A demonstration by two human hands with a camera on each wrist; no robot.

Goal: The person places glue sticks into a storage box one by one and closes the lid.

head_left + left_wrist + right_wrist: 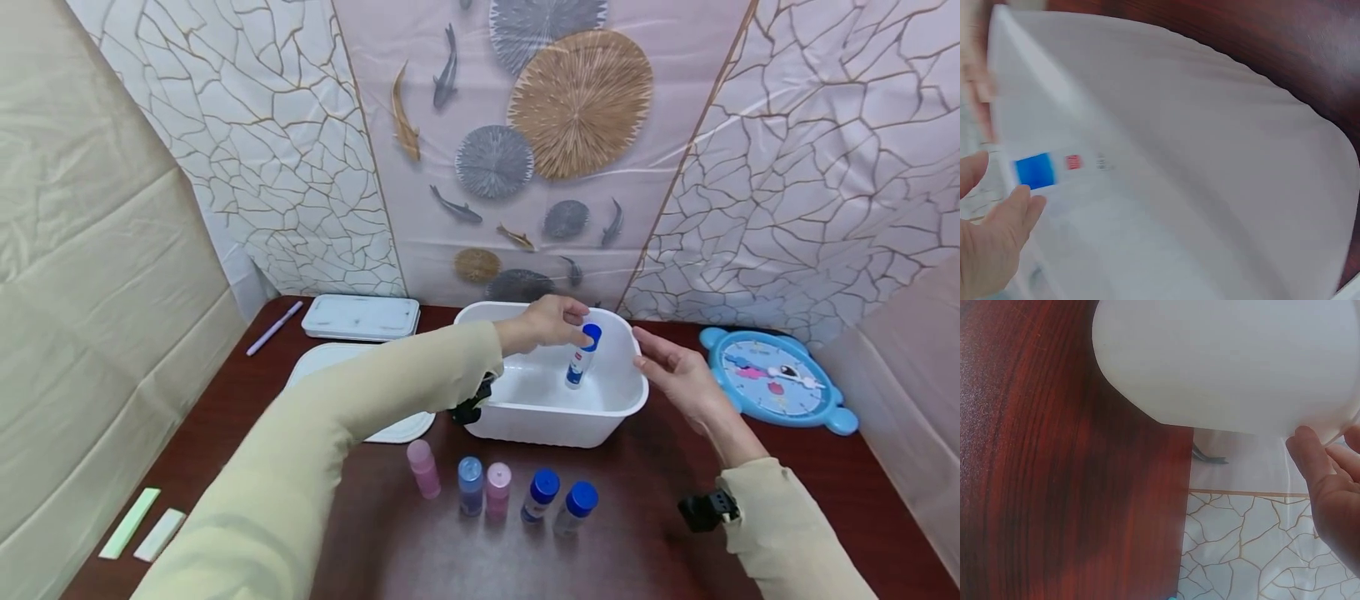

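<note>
Head view, left hand: the left hand (546, 321) reached over the white tub (525, 417) at centre frame, its fingers curled round the upper part of a small bottle (581, 357) just under its blue cap.
Head view, bottle: it stood inside the tub, near the right wall, its long axis near upright with the cap leaning slightly to upper right; the body hung directly below the gripping fingers.
Head view, right hand: the right hand (678, 375) was just right of the tub, fingers straight and relaxed, at or touching the rim; it held nothing, and the left hand was the one on the bottle.
Head view, table: five more bottles (498, 492) stood in a row on the table (675, 533) below the tub; a blue clock (776, 379) lay at right, a lid (360, 317) and pen (273, 327) at upper left.
Left wrist view: blurred; the bottle (1054, 169) lay at left against the tub's inside (1210, 187), fingers (1022, 206) beside it.
Right wrist view: the tub's outer wall (1229, 362) filled the top, with straight fingertips (1310, 456) touching its rim at right.
</note>
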